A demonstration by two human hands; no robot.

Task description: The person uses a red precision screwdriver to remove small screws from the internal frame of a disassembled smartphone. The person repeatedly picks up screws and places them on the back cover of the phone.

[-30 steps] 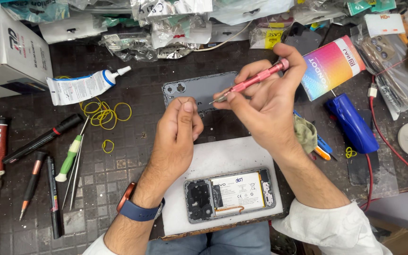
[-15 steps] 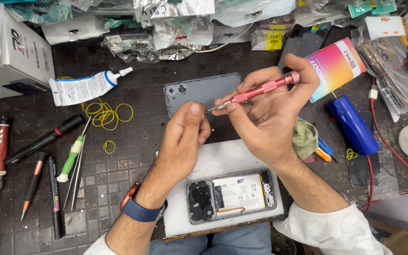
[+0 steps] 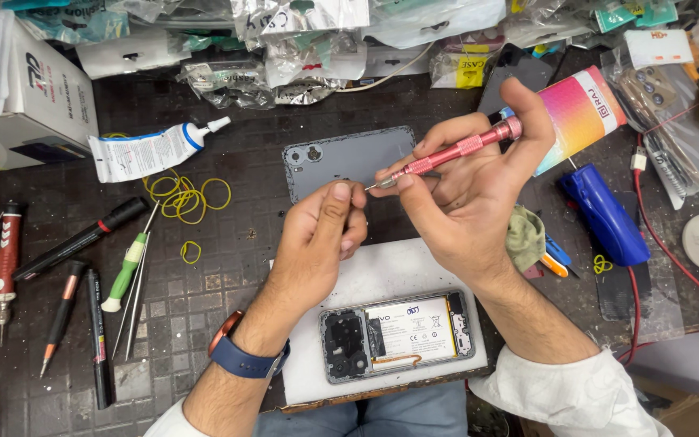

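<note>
Right hand (image 3: 471,194) grips pink screwdriver (image 3: 455,151), tip meeting pinched left hand (image 3: 321,231) fingertips over grey back cover (image 3: 325,158); opened phone (image 3: 398,333) at bench's near edge.

Two bare hands: left hand (image 3: 317,235), right hand (image 3: 467,194). One pink metal precision screwdriver (image 3: 446,155). One grey phone back cover (image 3: 341,162). One opened phone (image 3: 398,333). One white glue tube (image 3: 151,151). Several yellow rubber bands (image 3: 184,198).

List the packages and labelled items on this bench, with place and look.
White cardboard box: far left, red and black print.
Glue tube: left of the grey back cover, white, blue collar.
Rainbow-coloured flat box: right of the pink screwdriver.
Clear plastic bags: along the top edge.
</note>
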